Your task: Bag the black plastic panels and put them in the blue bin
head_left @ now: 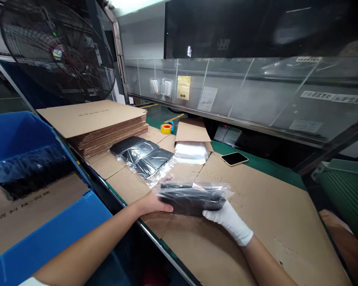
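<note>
Between both hands I hold a stack of black pieces in clear plastic bags (pixel 191 200), just above the cardboard-covered bench. My bare left hand (pixel 153 202) grips its left end, thumb on the near side. At the right end, my right hand (pixel 223 216) in a white glove closes round the stack. What the black pieces are cannot be made out. Farther back and to the left lie more flat black pieces in clear bags (pixel 146 155). Beyond the held stack sits an open cardboard box (pixel 193 130) with white sheets or bags (pixel 191 152) at its mouth.
Flattened cardboard (pixel 107 119) is piled at the back left, near a large fan (pixel 62 51). A tape roll (pixel 166 128) and a phone (pixel 234 158) lie on the bench. Blue bins (pixel 62 226) stand at left, one holding bagged black pieces (pixel 32 174). A green ribbed surface (pixel 346 198) is at right.
</note>
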The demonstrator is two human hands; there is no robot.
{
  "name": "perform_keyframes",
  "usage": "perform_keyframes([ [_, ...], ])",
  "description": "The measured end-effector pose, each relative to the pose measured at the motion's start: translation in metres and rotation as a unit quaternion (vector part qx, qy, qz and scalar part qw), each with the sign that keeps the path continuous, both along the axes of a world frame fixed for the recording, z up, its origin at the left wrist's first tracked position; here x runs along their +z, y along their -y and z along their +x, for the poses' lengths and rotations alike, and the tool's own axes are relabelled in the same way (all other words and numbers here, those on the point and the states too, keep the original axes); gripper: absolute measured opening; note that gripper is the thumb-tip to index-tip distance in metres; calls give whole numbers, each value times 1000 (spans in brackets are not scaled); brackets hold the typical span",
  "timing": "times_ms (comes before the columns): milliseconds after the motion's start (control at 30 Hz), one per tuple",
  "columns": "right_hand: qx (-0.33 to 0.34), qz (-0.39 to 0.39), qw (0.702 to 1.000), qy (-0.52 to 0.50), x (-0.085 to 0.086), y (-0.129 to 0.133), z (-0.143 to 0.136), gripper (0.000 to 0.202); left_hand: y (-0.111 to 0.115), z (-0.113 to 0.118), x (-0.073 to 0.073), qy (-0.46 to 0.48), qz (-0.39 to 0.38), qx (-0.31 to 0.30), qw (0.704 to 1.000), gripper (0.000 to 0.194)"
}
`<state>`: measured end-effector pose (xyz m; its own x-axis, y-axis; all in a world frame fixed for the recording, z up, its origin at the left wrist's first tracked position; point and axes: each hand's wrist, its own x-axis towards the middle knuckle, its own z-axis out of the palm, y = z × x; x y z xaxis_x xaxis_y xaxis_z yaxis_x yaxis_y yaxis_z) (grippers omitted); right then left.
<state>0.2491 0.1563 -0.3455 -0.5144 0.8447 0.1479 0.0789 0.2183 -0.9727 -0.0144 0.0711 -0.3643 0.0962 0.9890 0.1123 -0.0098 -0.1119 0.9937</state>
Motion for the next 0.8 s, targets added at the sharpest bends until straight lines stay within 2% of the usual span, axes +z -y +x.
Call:
perform_keyframes([
  [67, -14, -12, 1000, -8, -14, -3, -5, 71, 1, 7, -6, 9, 8, 25, 1000, 100],
  [167, -58, -32, 998, -3, -29, -8, -2, 65, -3, 13, -12, 57, -11, 59, 997, 88],
  [233, -81, -48, 996, -6, -32, -9, 1, 65, -6, 11, -9, 115, -23, 96, 988, 84],
  [300, -81, -65, 994, -18, -32, -8, 3, 66, -5, 7, 5, 148, 5, 149, 978, 86],
  [333, -76, -71, 994, -24, -31, -6, 3, 65, -3, 5, 16, 130, 47, 177, 974, 90],
  [400, -65, -79, 995, -24, -28, -4, 3, 65, 3, 9, 47, -3, 170, 209, 963, 104],
  [467, -57, -73, 995, -22, -26, -4, 2, 66, 8, 22, 82, -233, 282, 172, 915, 124],
  [500, -53, -63, 996, -24, -25, -4, 1, 67, 8, 32, 97, -350, 297, 123, 880, 127],
  [533, -47, -49, 997, -27, -25, -5, 0, 68, 6, 42, 111, -449, 296, 59, 841, 127],
  [600, -42, -16, 999, -24, -24, -6, -2, 68, -6, 60, 128, -582, 257, -26, 771, 130],
  [667, -55, 10, 998, 4, -23, -6, -3, 65, -26, 67, 135, -659, 205, -72, 720, 139],
  [700, -62, 19, 998, 19, -22, -5, -3, 63, -37, 67, 137, -682, 178, -90, 704, 142],
  [733, -67, 23, 997, 31, -22, -4, -2, 61, -47, 64, 138, -695, 148, -110, 695, 145],
  [800, -69, 24, 997, 36, -21, -2, -1, 62, -61, 56, 140, -695, 71, -158, 698, 144],
])
